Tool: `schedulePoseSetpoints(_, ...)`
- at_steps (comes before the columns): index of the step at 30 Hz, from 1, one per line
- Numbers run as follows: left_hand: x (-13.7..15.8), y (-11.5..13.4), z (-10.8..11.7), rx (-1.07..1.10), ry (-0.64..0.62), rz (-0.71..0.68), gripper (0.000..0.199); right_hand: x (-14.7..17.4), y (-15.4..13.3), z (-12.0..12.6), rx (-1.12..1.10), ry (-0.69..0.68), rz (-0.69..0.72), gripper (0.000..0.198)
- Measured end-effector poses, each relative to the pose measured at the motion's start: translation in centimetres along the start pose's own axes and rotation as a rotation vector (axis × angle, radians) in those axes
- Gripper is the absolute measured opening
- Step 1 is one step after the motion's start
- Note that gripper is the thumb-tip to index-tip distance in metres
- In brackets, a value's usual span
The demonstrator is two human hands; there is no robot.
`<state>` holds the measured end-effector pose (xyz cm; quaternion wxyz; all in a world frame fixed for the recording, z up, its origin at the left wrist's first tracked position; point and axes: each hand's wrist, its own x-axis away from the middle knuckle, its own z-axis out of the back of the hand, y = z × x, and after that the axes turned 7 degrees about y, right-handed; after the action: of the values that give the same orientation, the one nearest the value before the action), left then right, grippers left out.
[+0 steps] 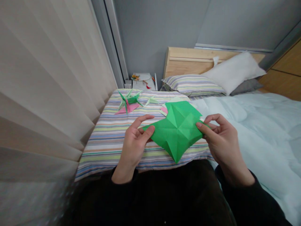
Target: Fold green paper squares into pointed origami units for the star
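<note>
A creased sheet of green origami paper (178,129) is held up above the striped cloth, its folds running out from the middle and one corner pointing down towards me. My left hand (136,139) pinches its left corner between thumb and fingers. At the opposite corner my right hand (221,135) grips the paper, thumb on top. Behind the green sheet, pink and pale green paper (164,110) partly shows. Folded green and pink paper pieces (129,101) with long points lie further back on the left, beside a pale green folded piece (151,100).
The striped cloth (101,150) covers the surface before me. A pale blue quilt (261,125) spreads on the right, with pillows (195,84) against a wooden headboard (188,61). Pleated curtain (51,78) hangs close on the left. A small white stand (141,84) holds little items.
</note>
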<state>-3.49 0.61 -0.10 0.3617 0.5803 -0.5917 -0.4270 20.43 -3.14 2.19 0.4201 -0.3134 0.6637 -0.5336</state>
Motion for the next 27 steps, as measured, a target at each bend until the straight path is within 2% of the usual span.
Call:
schedulePoseSetpoints(3, 0.1, -0.3, -0.1, -0.042, 0.005, -0.076, 0.046, 0.0, 0.2, 0.2, 0.036, 0.017, 0.057, 0.029)
schedulePoseSetpoints(6, 0.2, -0.5, -0.1, -0.131, 0.079, -0.146, 0.032, 0.0, 0.1, 0.5, 0.025, -0.037, 0.045, 0.025)
schedulePoseSetpoints(10, 0.3, -0.3, -0.2, -0.178, 0.159, -0.198, 0.031, 0.4, -0.3, 1.1, 0.045, -0.178, -0.033, 0.040)
schedulePoseSetpoints(12, 0.3, 0.0, -0.2, -0.185, 0.184, -0.202, 0.034, 0.6, -0.5, 1.3, 0.058, -0.200, -0.061, 0.044)
schedulePoseSetpoints(16, 0.5, 0.5, -0.4, -0.211, 0.216, -0.209, 0.036, 1.2, -1.3, 1.2, 0.180, -0.110, 0.021, 0.041)
schedulePoseSetpoints(21, 1.0, 1.2, -0.6, -0.277, 0.240, -0.292, 0.035, 1.8, -2.2, 0.9, 0.298, -0.018, 0.148, 0.038)
schedulePoseSetpoints(27, 1.6, 1.7, -0.9, -0.227, 0.169, -0.280, 0.033, 1.4, -1.7, 1.2, 0.099, -0.149, -0.007, 0.039)
